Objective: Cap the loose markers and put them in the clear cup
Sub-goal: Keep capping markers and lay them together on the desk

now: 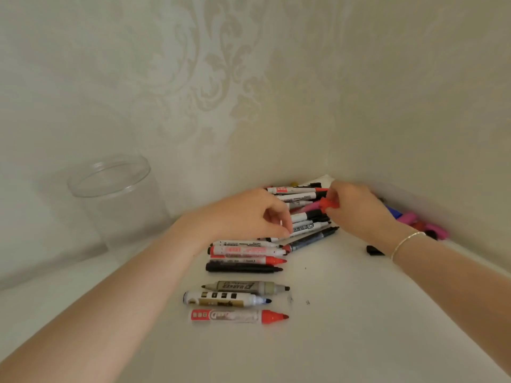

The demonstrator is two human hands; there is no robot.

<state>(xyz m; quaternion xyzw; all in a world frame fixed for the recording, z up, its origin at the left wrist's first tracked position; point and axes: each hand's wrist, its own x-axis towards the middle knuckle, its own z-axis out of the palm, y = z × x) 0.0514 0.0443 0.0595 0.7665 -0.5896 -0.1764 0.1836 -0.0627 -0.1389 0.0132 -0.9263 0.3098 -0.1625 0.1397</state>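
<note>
Several uncapped markers (246, 255) lie in a row on the white surface, tips pointing right, from a red-tipped marker (239, 317) in front to a heap at the back corner. My right hand (356, 208) pinches a red cap (329, 203) above the heap. My left hand (249, 214) hovers over the markers with curled fingers, its fingertips on a white marker (304, 226). A clear cup (110, 178) stands empty at the left against the wall.
Loose caps, pink (437, 230), blue (394, 212) and red, lie behind my right wrist by the right wall. A black cap (373, 250) lies on the white surface (345, 341) under my right forearm. Walls close in at the back and right.
</note>
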